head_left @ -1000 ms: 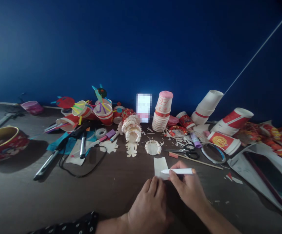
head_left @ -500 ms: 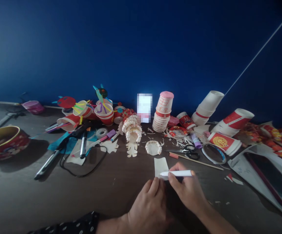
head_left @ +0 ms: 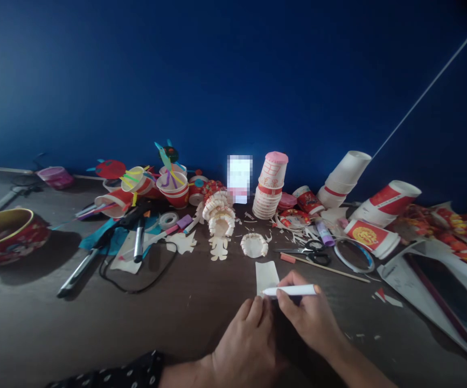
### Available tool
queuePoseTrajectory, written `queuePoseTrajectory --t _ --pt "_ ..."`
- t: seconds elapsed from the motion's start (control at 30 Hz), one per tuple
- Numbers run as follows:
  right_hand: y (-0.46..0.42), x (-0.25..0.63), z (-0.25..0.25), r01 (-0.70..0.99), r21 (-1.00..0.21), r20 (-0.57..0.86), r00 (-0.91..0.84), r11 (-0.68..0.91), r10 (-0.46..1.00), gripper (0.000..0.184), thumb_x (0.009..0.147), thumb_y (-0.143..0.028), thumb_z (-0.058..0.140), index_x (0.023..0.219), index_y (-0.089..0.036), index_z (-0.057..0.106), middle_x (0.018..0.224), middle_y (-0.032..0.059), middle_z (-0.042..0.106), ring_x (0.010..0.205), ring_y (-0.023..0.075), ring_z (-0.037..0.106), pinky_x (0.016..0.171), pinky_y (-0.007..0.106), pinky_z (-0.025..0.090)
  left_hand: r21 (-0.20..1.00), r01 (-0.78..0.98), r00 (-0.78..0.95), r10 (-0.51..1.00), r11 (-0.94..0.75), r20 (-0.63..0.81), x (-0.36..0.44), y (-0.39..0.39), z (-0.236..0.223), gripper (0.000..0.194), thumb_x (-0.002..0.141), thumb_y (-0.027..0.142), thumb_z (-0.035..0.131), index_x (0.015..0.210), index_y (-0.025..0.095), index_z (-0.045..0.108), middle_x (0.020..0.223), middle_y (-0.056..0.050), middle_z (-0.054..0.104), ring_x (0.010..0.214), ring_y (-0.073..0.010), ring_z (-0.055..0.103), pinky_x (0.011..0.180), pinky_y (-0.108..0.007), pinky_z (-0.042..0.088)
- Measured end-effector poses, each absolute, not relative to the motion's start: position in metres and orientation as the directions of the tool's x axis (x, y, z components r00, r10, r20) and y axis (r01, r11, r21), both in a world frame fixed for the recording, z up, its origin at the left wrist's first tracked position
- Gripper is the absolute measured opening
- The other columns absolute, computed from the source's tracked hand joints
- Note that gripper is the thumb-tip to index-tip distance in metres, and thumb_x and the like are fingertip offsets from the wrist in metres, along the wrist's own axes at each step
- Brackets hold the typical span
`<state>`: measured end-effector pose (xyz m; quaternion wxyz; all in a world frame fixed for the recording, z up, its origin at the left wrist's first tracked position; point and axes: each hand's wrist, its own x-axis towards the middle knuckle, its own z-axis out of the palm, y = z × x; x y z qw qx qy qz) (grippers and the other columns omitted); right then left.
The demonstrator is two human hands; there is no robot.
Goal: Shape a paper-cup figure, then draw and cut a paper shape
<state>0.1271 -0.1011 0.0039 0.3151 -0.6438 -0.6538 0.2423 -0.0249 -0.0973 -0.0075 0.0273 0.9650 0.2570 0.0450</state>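
In my right hand point(head_left: 309, 315) is a white marker pen point(head_left: 293, 290) with an orange end, gripped between thumb and fingers. Its tip meets the lower part of a small cream paper piece point(head_left: 266, 274) lying flat on the table. My left hand point(head_left: 247, 339) rests at the paper's near edge, fingers curled together and pressing it down; the fingertips are partly hidden. Just beyond the paper sits a cut-down cup base point(head_left: 254, 246) with a fringed, folded rim. Beside it lies a cream paper cutout point(head_left: 218, 249) with rounded lobes.
Black scissors point(head_left: 317, 253) and a wooden stick point(head_left: 334, 269) lie right of the paper. Farther back stand stacked paper cups point(head_left: 268, 186) and a lit, blurred screen point(head_left: 239, 178). A phone point(head_left: 451, 296) lies at right, a red bowl point(head_left: 11, 240) and a glue gun point(head_left: 96, 253) at left.
The marker's tip has shifted slightly left and down over the paper, my right hand moving with it. My left hand stays nearly in place.
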Motion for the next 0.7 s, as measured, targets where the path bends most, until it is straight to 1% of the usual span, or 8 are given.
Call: queuePoseTrajectory --t 0.13,0.23,0.3,0.4,0.5,0.63,0.7 --pt "-0.1019 0.1265 0.0052 0.672 -0.740 0.083 0.033 0.039 0.996 0.018 0.078 -0.033 0.044 0.068 -0.019 0.049 0.052 -0.0036 0.052 0.048 0.0109 0.048 0.048 0.020 0.037 0.102 0.503 0.860 0.508 -0.859 0.039 -0.0248 -0.0973 -0.0053 0.056 0.082 0.049 0.033 0.121 0.010 0.044 0.119 -0.017 0.048 0.111 -0.0278 0.039 0.089 -0.039 0.032" --pt "-0.1009 0.1267 0.0048 0.620 -0.783 0.105 0.063 0.044 0.992 0.018 0.078 -0.033 0.046 0.067 -0.019 0.049 0.052 -0.0033 0.052 0.048 0.0108 0.047 0.047 0.020 0.037 0.117 0.498 0.864 0.504 -0.859 0.017 -0.0250 -0.0977 -0.0036 0.055 0.082 0.048 0.032 0.120 0.011 0.044 0.120 -0.017 0.047 0.111 -0.0281 0.038 0.089 -0.040 0.032" --pt "-0.0995 0.1275 0.0034 0.539 -0.842 0.117 0.121 0.034 0.986 0.019 0.078 -0.034 0.045 0.068 -0.019 0.048 0.052 -0.0032 0.051 0.048 0.0108 0.047 0.046 0.020 0.038 0.126 0.505 0.861 0.508 -0.854 -0.003 -0.0249 -0.0978 -0.0017 0.055 0.083 0.048 0.031 0.119 0.009 0.045 0.121 -0.018 0.046 0.112 -0.0284 0.037 0.090 -0.041 0.031" --pt "-0.0975 0.1292 0.0008 0.372 -0.928 0.117 0.225 0.025 0.967 0.018 0.080 -0.035 0.044 0.071 -0.019 0.047 0.053 -0.0032 0.052 0.047 0.0105 0.049 0.045 0.020 0.040 0.146 0.537 0.843 0.536 -0.831 -0.046 -0.0246 -0.0979 0.0004 0.058 0.082 0.048 0.032 0.118 0.005 0.045 0.124 -0.020 0.042 0.113 -0.0292 0.035 0.092 -0.041 0.031" --pt "-0.0976 0.1304 -0.0005 0.267 -0.963 0.120 0.290 0.040 0.950 0.017 0.081 -0.035 0.043 0.074 -0.020 0.046 0.054 -0.0031 0.053 0.048 0.0104 0.051 0.045 0.020 0.041 0.164 0.549 0.835 0.547 -0.820 -0.058 -0.0249 -0.0983 -0.0012 0.058 0.081 0.049 0.035 0.118 0.006 0.046 0.125 -0.019 0.040 0.114 -0.0294 0.034 0.092 -0.042 0.031" --pt "-0.1011 0.1297 0.0002 0.237 -0.970 0.116 0.269 0.051 0.956 0.016 0.080 -0.035 0.044 0.074 -0.020 0.046 0.051 -0.0044 0.050 0.046 0.0102 0.051 0.044 0.020 0.042 0.181 0.532 0.843 0.538 -0.827 -0.020 -0.0259 -0.0992 -0.0069 0.051 0.082 0.048 0.033 0.114 0.012 0.051 0.127 -0.016 0.038 0.114 -0.0300 0.034 0.090 -0.043 0.032" --pt "-0.1024 0.1288 0.0010 0.242 -0.969 0.114 0.251 0.052 0.961 0.016 0.080 -0.034 0.045 0.073 -0.019 0.046 0.049 -0.0046 0.049 0.047 0.0108 0.052 0.044 0.020 0.042 0.183 0.530 0.844 0.535 -0.828 -0.024 -0.0260 -0.0997 -0.0096 0.050 0.083 0.047 0.032 0.113 0.012 0.052 0.128 -0.015 0.037 0.114 -0.0304 0.034 0.090 -0.043 0.032"
